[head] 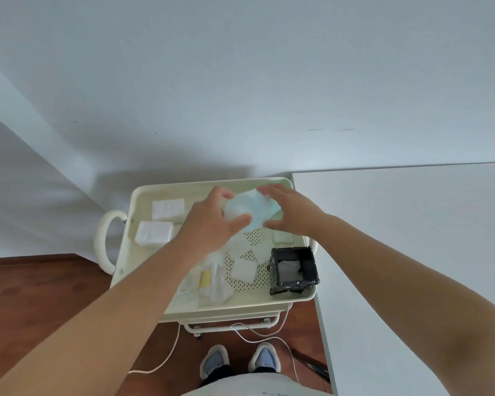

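The left hand [212, 221] grips the near-left edge of a blue bundle [252, 208], with the thumb curled under it and the fingers hooked over its far side. The right hand [289, 212] holds the other end, its fingers laid over the top edge and its thumb closing in from below. The bundle is pale, soft and crumpled. It hangs between the two hands just above the far part of a cream tray [212, 184] on top of a cart. What the bundle is cannot be made out, as blur and both hands cover much of it. The left forearm crosses the middle of the tray and hides part of what lies there. Beside that arm on the perforated tray floor are a yellow piece [205, 278] among clear wrappers, too blurred to name, and a white square pad [243, 271] with more white pieces around it. Two white packs [167, 208] lie side by side at the tray's far left. In the near right corner stands a black basket [306, 261], open at the top, with something grey and white inside that is hard to identify. A looped handle [105, 238] juts from the cart's left end. To the right a white table [412, 252] sits just beside the cart. Below, a white cable [166, 360] trails over the wooden floor [40, 295] near a pair of blue shoes [215, 361].
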The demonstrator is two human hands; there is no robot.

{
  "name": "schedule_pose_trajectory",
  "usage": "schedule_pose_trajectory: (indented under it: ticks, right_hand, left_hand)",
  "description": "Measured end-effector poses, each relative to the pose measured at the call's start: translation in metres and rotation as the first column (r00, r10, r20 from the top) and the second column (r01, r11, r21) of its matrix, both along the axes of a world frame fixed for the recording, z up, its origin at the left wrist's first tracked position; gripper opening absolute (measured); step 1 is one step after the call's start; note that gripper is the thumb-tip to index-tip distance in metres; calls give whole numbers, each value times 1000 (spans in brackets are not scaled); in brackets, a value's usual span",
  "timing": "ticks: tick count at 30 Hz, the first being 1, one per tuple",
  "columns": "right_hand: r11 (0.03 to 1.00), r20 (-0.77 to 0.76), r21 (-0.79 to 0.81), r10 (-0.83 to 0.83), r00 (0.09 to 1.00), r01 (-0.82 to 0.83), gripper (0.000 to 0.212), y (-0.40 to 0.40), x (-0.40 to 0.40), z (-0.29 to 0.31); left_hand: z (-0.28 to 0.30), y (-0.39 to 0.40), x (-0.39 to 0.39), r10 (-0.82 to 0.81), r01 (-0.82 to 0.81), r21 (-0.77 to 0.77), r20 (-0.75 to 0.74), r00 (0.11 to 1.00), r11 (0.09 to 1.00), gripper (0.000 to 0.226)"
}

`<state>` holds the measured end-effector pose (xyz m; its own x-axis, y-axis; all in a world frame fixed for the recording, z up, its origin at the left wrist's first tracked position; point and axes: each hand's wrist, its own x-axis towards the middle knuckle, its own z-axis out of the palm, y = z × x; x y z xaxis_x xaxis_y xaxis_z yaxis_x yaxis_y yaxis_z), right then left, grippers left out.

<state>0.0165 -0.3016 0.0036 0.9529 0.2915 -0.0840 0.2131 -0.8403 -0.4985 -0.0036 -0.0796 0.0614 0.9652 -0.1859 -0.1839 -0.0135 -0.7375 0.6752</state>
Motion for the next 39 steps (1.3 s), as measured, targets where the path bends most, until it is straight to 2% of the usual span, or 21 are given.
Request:
schedule_pose_trajectory:
  ticks: [5,10,12,15,18,22,25,31,36,39]
  right_hand:
    - [960,9,222,-177,984,171,95,-3,9,2]
    - [879,-100,350,-310,945,325,91,-19,28,7]
    - [842,-161,391,-336,928,372,91,-27,34,7]
    - [818,-171,427,-346,923,386,91,-33,40,6]
    - [787,-175,470,-361,916,400,92,-33,45,5]
    - [757,-187,519,-352,917,397,90,-36,48,0]
    - [766,-199,524,-316,928,373,90,-40,49,0]
    - [791,-201,498,-293,935,355,93,-43,51,-1]
    - [768,-151,479,-405,902,425,94,-34,37,0]
    - [719,86,550,-554,828,425,95,-16,14,3]
  left_hand:
    - [28,-27,33,-47,52,-59,85,995,997,44]
    - [37,-49,63,-96,117,-151,140,985,982,46]
    - [37,-58,77,-133,155,-138,162,978,978,48]
    - [38,-72,98,-201,220,-59,227,953,974,48]
    - [44,-81,117,-240,247,-11,212,947,969,48]
    - [47,-83,127,-285,305,-79,195,938,949,49]
    - [39,-83,125,-356,380,-103,198,913,919,60]
    - [27,-86,126,-286,332,-108,312,906,937,59]
    - [27,-77,117,-348,367,22,375,859,930,64]
    - [19,-43,103,-261,304,-80,336,905,949,75]
